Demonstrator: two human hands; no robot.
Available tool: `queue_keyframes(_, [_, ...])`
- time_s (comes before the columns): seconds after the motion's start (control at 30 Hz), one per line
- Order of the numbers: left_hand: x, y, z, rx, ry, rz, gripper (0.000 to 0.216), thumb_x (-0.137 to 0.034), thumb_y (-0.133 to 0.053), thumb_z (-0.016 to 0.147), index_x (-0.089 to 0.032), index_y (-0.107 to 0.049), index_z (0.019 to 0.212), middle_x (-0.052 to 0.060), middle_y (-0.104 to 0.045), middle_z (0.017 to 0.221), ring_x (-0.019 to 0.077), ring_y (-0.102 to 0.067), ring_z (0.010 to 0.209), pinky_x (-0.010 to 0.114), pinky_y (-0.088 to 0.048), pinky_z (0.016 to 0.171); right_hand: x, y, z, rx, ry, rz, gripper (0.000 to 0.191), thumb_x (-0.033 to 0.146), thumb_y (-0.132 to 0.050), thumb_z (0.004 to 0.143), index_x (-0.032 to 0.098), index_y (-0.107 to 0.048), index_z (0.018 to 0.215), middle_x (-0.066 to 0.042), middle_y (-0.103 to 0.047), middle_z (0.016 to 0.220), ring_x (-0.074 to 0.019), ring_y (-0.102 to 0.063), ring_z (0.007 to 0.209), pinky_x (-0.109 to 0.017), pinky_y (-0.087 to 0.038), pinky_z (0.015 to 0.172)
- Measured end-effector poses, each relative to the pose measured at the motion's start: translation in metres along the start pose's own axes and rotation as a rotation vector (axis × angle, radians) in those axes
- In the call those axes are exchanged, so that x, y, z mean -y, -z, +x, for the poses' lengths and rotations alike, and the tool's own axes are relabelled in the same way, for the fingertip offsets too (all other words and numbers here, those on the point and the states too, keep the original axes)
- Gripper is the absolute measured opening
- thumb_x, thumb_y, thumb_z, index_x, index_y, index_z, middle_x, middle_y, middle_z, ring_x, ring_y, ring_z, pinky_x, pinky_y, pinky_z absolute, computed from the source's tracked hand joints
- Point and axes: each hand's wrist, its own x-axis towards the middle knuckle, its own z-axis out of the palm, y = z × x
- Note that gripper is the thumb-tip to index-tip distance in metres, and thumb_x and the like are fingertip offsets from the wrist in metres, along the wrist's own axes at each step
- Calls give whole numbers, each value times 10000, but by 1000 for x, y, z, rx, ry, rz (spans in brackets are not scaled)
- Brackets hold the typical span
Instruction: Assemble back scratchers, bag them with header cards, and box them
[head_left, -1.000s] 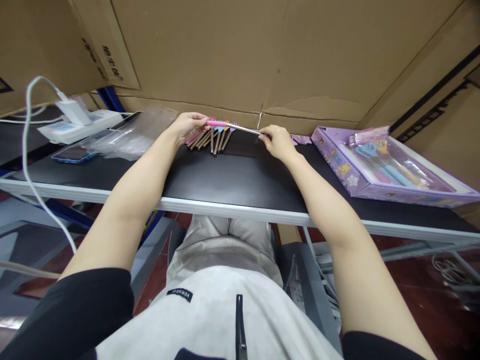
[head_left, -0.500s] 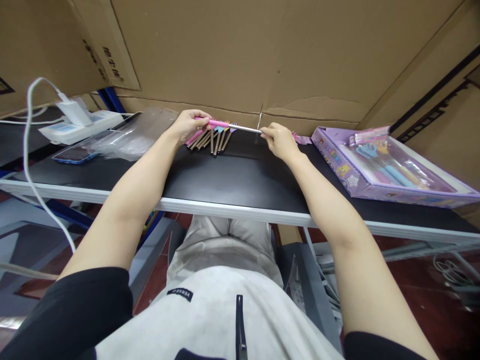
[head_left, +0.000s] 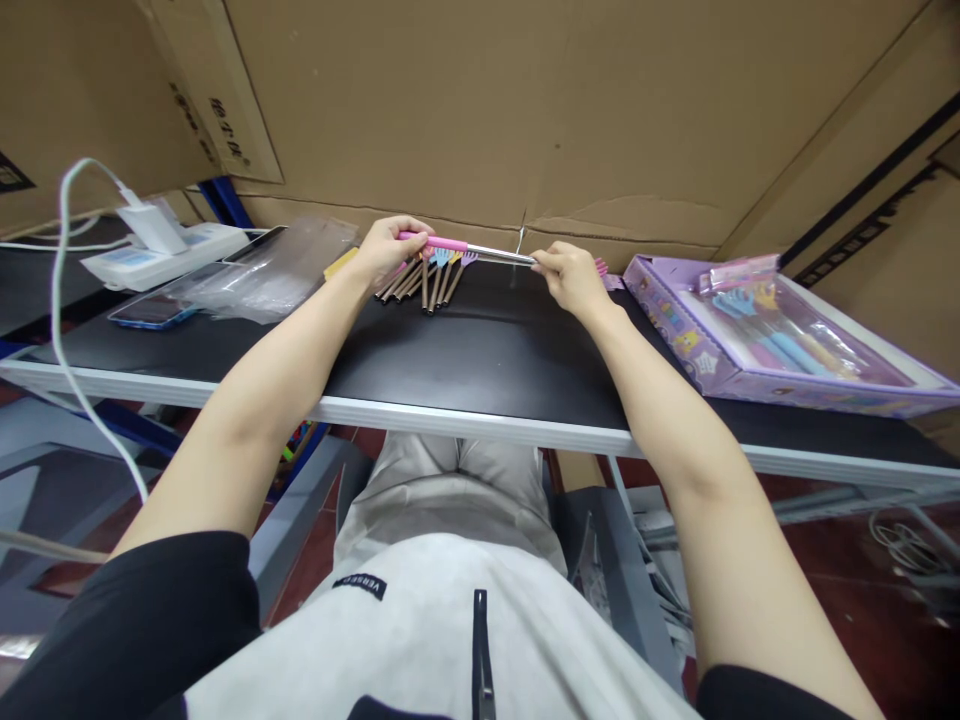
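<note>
A thin metal rod with a pink grip is stretched level between both hands, just above the far part of the black table. My left hand is closed on the pink grip end. My right hand pinches the bare metal end, with a small pink claw head showing past its fingers. Under the rod lies a fan of several similar sticks with brown handles and coloured heads.
A purple boxed set of such sticks lies at the right. Clear plastic bags, a phone and a white power strip with charger and cable lie at the left. Cardboard boxes wall off the back.
Both hands have lifted the rod slightly and drawn apart, so more bare metal shows between them. The right hand has moved a little to the right.
</note>
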Motion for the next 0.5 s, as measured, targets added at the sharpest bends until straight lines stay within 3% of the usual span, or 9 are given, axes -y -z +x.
queue_keyframes(0.3, [-1,-12,-10,60,32,15,152,-14,-731,882,-157,-695,845,-1,-653,687,127,-683,687,250,-578,816,5,-10,2,9,78,12,296,249,-490,1021,197,-782,1014,-112,-690,974,-274,-650,964,-389,-498,908])
queue_keyframes(0.5, [-1,-25,-17,69,24,14,150,-39,-729,905,-178,-702,859,-3,-656,675,130,-682,709,231,-543,807,11,-13,2,-9,73,26,299,268,-499,1032,208,-785,1091,-105,-694,962,-277,-652,956,-397,-513,908])
